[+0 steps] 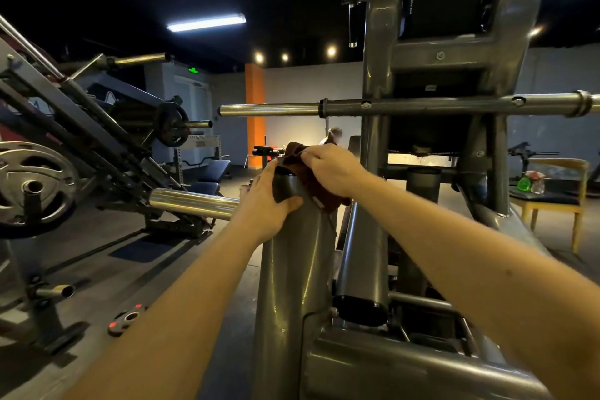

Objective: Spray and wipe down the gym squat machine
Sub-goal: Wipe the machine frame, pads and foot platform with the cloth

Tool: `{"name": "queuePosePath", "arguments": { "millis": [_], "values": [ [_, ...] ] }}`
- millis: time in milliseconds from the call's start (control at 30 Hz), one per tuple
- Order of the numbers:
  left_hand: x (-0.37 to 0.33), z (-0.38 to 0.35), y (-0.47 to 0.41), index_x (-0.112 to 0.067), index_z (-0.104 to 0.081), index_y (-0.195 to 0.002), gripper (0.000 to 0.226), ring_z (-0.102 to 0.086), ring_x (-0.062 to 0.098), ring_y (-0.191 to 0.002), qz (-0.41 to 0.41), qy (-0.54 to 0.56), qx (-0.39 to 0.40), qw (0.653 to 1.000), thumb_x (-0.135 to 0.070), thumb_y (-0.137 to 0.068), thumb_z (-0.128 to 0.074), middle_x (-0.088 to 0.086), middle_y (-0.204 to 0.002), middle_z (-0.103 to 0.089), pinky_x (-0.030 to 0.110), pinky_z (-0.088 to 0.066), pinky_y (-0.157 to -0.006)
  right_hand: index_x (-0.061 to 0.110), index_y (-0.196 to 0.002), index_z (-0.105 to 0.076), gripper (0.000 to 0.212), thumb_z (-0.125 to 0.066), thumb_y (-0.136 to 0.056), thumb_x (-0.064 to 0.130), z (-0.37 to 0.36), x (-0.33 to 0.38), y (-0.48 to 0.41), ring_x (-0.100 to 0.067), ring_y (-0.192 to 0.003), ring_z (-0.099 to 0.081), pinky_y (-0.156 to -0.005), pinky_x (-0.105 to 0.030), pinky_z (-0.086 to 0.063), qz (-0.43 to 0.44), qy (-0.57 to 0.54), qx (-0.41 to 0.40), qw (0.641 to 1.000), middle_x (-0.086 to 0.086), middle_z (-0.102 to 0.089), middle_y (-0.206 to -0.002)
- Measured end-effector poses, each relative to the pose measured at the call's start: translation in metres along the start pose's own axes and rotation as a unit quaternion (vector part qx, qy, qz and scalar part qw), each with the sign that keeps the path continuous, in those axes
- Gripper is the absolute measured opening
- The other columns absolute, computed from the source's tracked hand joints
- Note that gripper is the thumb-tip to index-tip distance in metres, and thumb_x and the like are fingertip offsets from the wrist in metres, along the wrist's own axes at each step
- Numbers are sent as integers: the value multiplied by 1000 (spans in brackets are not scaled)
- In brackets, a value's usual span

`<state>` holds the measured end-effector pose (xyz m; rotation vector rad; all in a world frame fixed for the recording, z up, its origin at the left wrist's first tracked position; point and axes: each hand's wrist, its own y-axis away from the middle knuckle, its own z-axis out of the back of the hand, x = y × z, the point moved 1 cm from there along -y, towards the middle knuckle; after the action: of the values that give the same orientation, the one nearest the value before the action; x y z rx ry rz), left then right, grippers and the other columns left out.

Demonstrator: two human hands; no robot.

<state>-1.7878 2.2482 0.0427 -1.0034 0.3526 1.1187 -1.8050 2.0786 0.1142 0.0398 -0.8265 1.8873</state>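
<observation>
L hand point(269, 201) curls round the top of a grey tube point(292, 269) on the squat machine point(438, 52), prob. to brace it, while R hand point(331, 169), at its 2 o'clock, pinches a brown cloth point(308, 183) bunched onto the tube end for rubbing.

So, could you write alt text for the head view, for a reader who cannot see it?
The right hand holds a brown cloth against the top of a grey post of the squat machine, and the left hand grips that post. Behind them a steel bar crosses the machine; a weight plate is at the left of the dim gym.
</observation>
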Motion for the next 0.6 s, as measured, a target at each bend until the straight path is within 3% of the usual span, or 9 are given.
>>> {"name": "queuePosePath", "arguments": {
  "millis": [67, 167, 267, 400, 467, 600],
  "values": [
    [3, -1, 1, -51, -19, -150, 84, -40, 36, -144, 20, 18, -10, 1000, -42, -88, -75, 2, -154, -44, 66, -38, -113, 15, -122, -66, 36, -38, -112, 33, 6, 13, -21, -20, -99, -62, -89, -30, -47, 14, 70, 87, 994, -4, -65, -108],
    [5, -3, 3, -51, -18, -148, 86, -45, 32, -141, 27, 34, -28, 999, -43, -86, -76, 0, -152, -48, 64, -40, -111, 18, -121, -67, 35, -43, -109, 41, -1, 20, -56, -18, -92, -65, -72, -25, -42, -9, 94, 136, 986, -8, -69, -109],
    [7, -4, 4, -45, -22, -150, 86, -47, 30, -139, 34, 56, -38, 997, -43, -85, -78, 0, -149, -50, 62, -42, -112, 18, -121, -67, 36, -46, -107, 43, -9, 22, -66, -15, -85, -65, -69, -24, -45, -20, 82, 152, 985, -7, -70, -106],
    [6, -6, 5, -31, -29, -151, 81, -50, 26, -137, 43, 79, -50, 995, -37, -87, -79, -2, -148, -52, 57, -42, -113, 21, -121, -70, 40, -47, -106, 49, -4, 17, -47, -10, -80, -64, -66, -18, -42, 25, 66, 113, 991, 0, -68, -97],
    [6, -8, 7, -31, -32, -149, 76, -51, 26, -136, 40, 78, -53, 995, -36, -88, -78, -3, -147, -53, 56, -43, -112, 22, -121, -71, 38, -50, -105, 49, -3, 11, -31, -10, -81, -65, -70, -18, -48, 60, 62, 83, 993, -1, -70, -100],
    [3, -9, 13, -29, -35, -147, 71, -52, 25, -134, 32, 68, -59, 995, -38, -90, -76, -1, -145, -54, 54, -44, -112, 21, -120, -70, 30, -56, -103, 42, -14, -3, -6, -16, -94, -68, -94, -36, -57, 84, 22, 0, 996, 0, -72, -106]
  ]
}}
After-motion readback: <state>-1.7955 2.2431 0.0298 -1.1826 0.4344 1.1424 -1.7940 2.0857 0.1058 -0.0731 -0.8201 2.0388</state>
